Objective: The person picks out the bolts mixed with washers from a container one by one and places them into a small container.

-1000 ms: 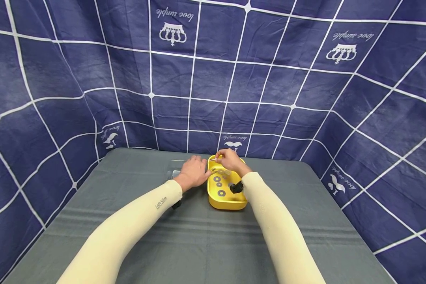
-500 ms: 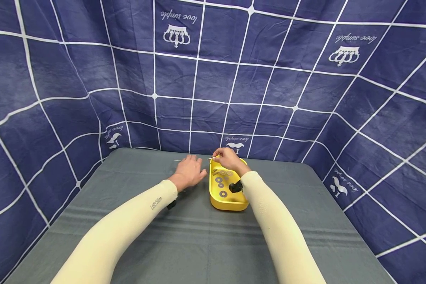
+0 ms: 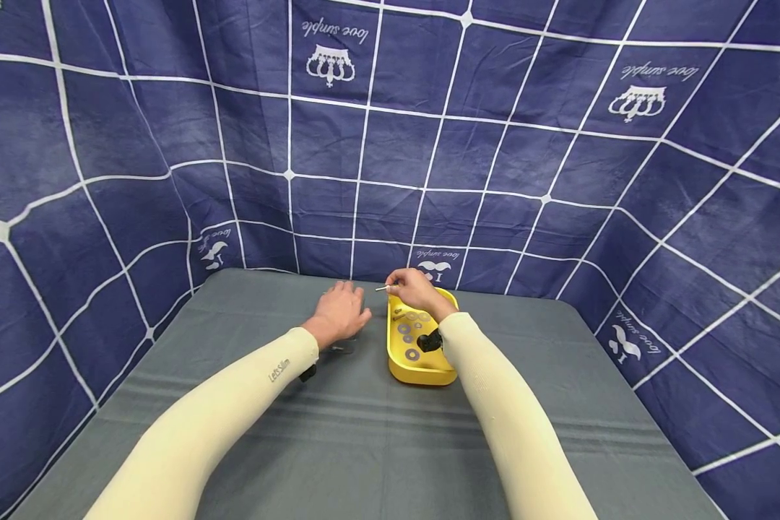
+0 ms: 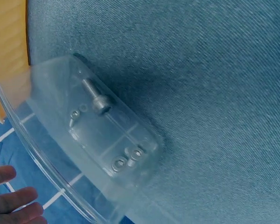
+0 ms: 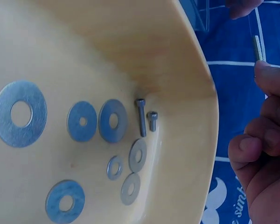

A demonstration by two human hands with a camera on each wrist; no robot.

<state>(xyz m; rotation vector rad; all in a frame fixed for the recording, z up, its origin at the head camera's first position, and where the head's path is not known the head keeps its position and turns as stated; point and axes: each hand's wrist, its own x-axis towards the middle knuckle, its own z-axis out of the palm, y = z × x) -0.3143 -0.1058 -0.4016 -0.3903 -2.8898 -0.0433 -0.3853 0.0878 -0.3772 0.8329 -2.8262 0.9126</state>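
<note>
Above the far-left rim of a yellow tray (image 3: 422,376), my right hand (image 3: 417,289) pinches a screw (image 5: 257,47) between thumb and finger. Its threaded end points left; the head is hidden in the fingers. My left hand (image 3: 339,310) is spread over a clear plastic box (image 4: 60,179), its fingers (image 4: 18,198) apart and holding nothing. Inside the box lie a socket-head screw (image 4: 97,97) and a few small metal pieces (image 4: 137,153) that look like nuts. Several flat washers (image 5: 20,114) and two socket-head screws (image 5: 141,116) lie in the yellow tray.
Both containers stand side by side near the back of a grey cloth-covered table (image 3: 364,448). A blue curtain (image 3: 390,152) with white lines hangs behind the table and along both sides.
My right hand has brought the screw leftward from over the tray to just past its rim. My left hand has drawn away left from the tray's edge.
</note>
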